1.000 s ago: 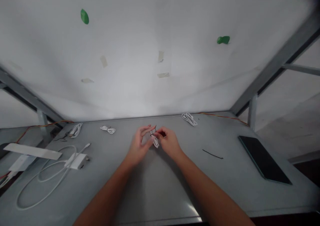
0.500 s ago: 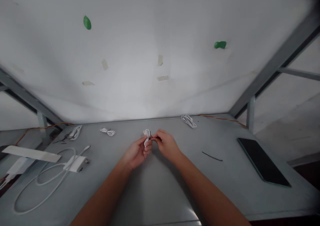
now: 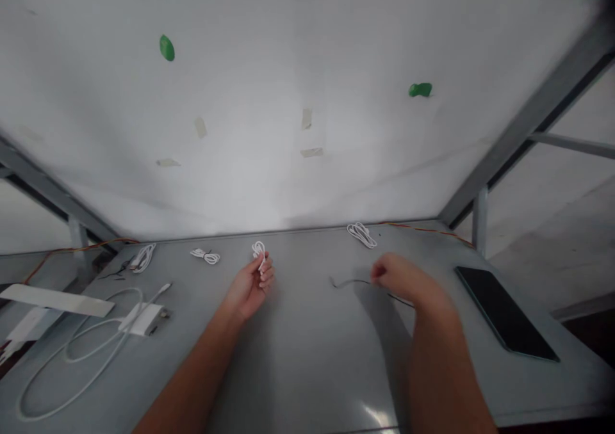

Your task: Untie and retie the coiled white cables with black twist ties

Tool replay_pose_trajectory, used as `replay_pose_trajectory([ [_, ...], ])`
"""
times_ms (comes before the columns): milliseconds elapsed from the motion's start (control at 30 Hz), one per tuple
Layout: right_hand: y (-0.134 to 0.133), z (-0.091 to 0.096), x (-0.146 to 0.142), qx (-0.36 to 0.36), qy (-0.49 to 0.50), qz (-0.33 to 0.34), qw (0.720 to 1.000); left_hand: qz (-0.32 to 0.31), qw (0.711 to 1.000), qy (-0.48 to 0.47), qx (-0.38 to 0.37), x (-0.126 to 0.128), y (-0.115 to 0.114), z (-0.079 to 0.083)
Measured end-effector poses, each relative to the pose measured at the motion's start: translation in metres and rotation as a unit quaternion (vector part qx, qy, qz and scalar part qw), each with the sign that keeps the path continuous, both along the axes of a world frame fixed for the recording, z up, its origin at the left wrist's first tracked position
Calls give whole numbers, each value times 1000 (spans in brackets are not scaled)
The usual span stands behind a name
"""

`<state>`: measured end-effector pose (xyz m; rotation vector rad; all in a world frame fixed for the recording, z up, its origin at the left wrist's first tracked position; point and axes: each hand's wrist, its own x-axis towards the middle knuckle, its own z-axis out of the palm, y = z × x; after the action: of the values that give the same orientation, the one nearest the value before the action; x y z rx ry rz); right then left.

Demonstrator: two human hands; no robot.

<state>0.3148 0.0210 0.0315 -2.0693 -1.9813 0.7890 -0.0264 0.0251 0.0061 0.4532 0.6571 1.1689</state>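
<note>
My left hand [image 3: 250, 288] is closed around a small coiled white cable [image 3: 259, 249], whose loops stick up above the thumb. Over the right half of the table, my right hand [image 3: 396, 277] pinches one end of a thin black twist tie [image 3: 353, 281]. The tie trails off to the left with a bent tip. A second black twist tie [image 3: 400, 300] lies on the table just below this hand, partly covered by it. Two bundled white cables, one at the left [image 3: 205, 255] and one at the right [image 3: 362, 234], rest near the wall.
At the far left lie another coiled white cable [image 3: 143, 258] with dark ties, a white charger [image 3: 141, 319] with a long looped cable, and a white strip [image 3: 57, 299]. A dark tablet [image 3: 504, 312] lies at the right. Orange wires [image 3: 423, 228] run along the wall [image 3: 240, 191].
My right hand has moved away to the right, and the black twist tie has come off the coiled cable with it. My left hand has shifted slightly left with the cable.
</note>
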Motion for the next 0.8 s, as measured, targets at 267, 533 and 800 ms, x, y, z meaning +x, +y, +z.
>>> replay_pose_trajectory([
  [267, 3, -9, -19, 169, 107, -76, 977, -14, 826, 495, 271, 24, -7, -28],
  [533, 23, -47, -119, 138, 357, 9, 924, 66, 618, 725, 295, -2, 6, -30],
  [800, 36, -52, -70, 346, 86, -160, 920, 210, 526, 824, 11, -86, 30, -25],
])
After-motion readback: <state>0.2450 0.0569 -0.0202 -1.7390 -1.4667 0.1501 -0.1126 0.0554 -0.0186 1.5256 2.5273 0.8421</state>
